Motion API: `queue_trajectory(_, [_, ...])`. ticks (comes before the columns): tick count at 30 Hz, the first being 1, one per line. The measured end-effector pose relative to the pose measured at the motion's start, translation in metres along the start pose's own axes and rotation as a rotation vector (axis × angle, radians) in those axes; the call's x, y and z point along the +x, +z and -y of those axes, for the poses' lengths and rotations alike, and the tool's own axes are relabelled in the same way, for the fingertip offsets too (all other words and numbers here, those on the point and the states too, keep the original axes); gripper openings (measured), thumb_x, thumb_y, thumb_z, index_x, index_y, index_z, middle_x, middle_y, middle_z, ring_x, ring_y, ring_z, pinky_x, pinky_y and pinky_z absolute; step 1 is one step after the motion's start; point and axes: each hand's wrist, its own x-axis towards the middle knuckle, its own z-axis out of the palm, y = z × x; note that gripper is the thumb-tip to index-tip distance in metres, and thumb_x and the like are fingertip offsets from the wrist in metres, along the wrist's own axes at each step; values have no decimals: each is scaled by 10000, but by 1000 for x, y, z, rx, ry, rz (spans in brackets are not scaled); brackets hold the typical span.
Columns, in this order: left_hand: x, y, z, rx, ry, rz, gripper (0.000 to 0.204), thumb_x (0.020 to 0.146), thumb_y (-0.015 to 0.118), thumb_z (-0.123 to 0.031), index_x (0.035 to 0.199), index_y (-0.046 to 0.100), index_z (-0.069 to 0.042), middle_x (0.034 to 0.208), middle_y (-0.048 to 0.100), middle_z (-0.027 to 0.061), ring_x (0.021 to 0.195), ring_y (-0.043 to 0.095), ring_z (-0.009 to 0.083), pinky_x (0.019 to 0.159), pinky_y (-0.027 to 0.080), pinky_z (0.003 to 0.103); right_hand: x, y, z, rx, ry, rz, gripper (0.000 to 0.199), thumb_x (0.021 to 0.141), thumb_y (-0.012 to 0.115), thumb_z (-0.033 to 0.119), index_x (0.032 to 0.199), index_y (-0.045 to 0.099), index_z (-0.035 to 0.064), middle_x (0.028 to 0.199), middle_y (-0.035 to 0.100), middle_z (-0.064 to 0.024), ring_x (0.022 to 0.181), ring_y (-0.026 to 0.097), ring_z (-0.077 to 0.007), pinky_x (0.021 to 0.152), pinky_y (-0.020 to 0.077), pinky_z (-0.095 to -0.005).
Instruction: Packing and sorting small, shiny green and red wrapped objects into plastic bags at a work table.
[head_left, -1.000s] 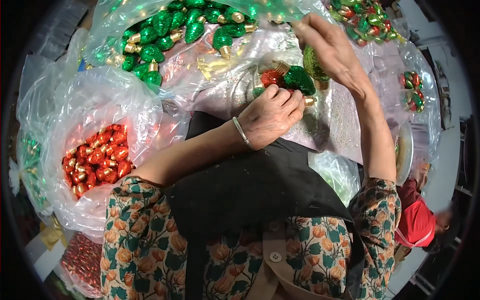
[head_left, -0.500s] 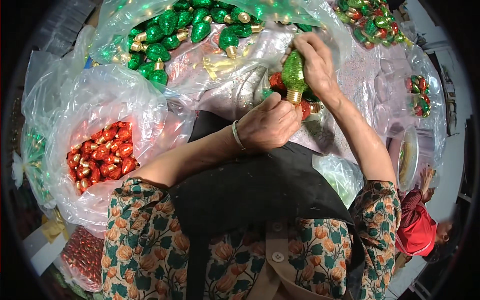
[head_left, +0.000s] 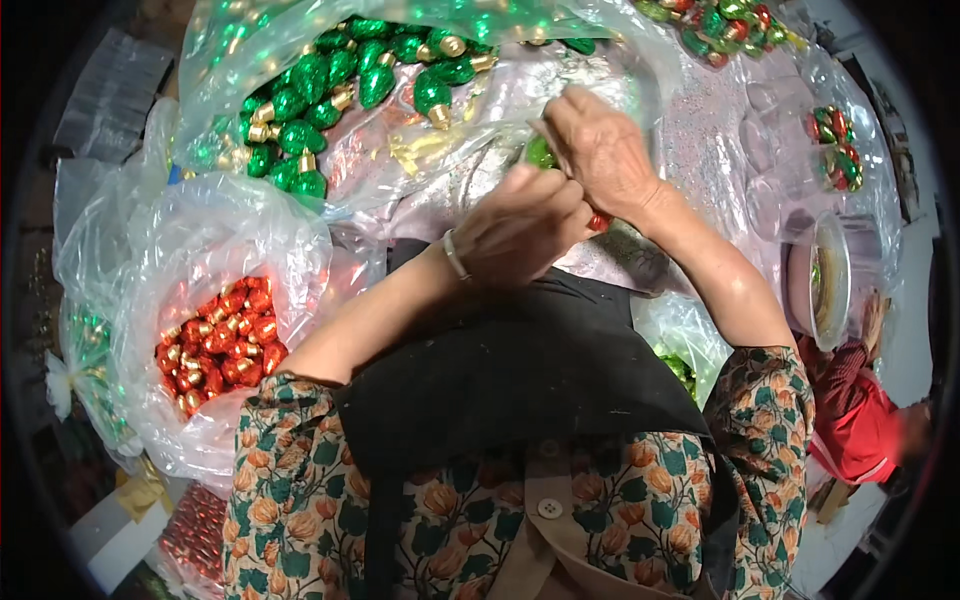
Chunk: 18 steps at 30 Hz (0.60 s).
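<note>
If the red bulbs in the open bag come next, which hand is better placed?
Probably the left hand: it is nearer the red bulbs in their clear bag. The right hand is farther off, with the left hand in between.

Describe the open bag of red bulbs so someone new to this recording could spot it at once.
From the black apron at the middle, look left, beyond the bare left forearm. There a clear plastic bag lies wide open, showing red bulbs with gold bases. Those bulbs set it apart from the bag of green bulbs above and the bag of smaller red pieces below.
</note>
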Motion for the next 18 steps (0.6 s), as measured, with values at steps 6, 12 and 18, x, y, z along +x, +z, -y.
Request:
queue_trajectory(6, [9,-5,16,-122,-72,100,363,707,634,-129,1060,569,-78,1136,522,102,1084,493,283,915,365,387,-20,6,-15,373,-122,-158,241,755,634,183,907,554,15,852,544,-160,804,543,-327,691,435,-400])
queue_trajectory(12, [28,-18,4,-90,-145,179,513,730,646,-175,1198,481,-43,1252,461,112,1178,421,288,1001,291,451,-68,-83,19,163,77,396,281,762,616,190,1011,582,63,918,533,-124,851,531,-297,748,431,-391])
queue_trajectory(18, [45,-8,1,-149,7,477,580,719,663,-251,1211,461,-18,1253,442,131,1200,391,321,1023,271,454,-120,-39,12,-2,-74,-137,204,767,558,100,961,621,99,1029,522,-89,997,501,-283,882,346,-461])
